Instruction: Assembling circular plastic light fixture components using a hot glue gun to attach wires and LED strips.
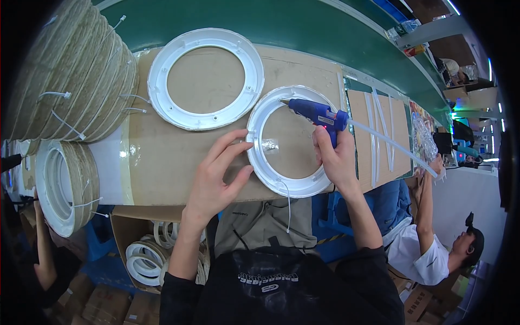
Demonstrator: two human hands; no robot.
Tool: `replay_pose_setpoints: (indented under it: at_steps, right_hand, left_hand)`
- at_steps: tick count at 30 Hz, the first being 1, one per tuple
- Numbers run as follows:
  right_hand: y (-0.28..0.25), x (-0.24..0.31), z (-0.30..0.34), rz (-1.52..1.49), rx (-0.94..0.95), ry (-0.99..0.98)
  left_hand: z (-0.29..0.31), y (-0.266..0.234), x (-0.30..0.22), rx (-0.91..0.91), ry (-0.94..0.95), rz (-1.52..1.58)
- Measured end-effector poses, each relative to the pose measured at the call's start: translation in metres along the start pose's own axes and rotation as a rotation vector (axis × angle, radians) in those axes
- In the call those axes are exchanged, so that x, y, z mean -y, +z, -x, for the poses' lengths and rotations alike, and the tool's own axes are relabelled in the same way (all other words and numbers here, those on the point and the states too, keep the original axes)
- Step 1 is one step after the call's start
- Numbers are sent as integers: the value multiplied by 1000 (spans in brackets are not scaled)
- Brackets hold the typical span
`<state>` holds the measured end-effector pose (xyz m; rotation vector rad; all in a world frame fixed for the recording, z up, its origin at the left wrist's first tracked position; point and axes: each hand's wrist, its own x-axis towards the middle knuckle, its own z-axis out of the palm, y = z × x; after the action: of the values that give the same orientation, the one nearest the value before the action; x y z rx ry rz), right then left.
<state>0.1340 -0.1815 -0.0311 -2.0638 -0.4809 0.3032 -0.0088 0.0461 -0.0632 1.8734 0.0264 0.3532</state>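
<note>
My right hand point(336, 158) is closed around the handle of a blue hot glue gun point(315, 111). A long translucent glue stick point(392, 142) sticks out of its back end. The nozzle points left, at the upper inner part of a white ring point(260, 154) lying on the cardboard. My left hand point(219, 176) has its fingers apart, the fingertips at the ring's left edge; nothing shows in its grasp. A thin white cable with a small connector point(288, 230) hangs from the ring's near side. A second white ring point(157, 81) lies farther back to the left.
Tall stacks of beige-sided rings point(76, 70) with cables stand at the left. Several glue sticks point(376, 130) lie on cardboard at the right. Below the table edge, a carton point(122, 227) holds more rings. A co-worker in a white shirt point(417, 254) sits at the right; another person's arm point(46, 249) shows at the left.
</note>
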Motion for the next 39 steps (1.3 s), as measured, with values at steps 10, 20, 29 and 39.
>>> replay_pose_setpoints:
  at_steps: [10,20,29,39]
  right_hand:
    - [0,6,3,-17,-3,43]
    - [-11,12,11,-109,69,122]
    - [-9,27,41,-185,305,187]
    - [11,32,35,-196,192,122]
  left_hand:
    - [0,0,0,-6,-1,2]
    - [0,1,0,-7,0,12]
    - [1,2,-1,-40,-58,23]
    - [2,3,0,-29,-64,46]
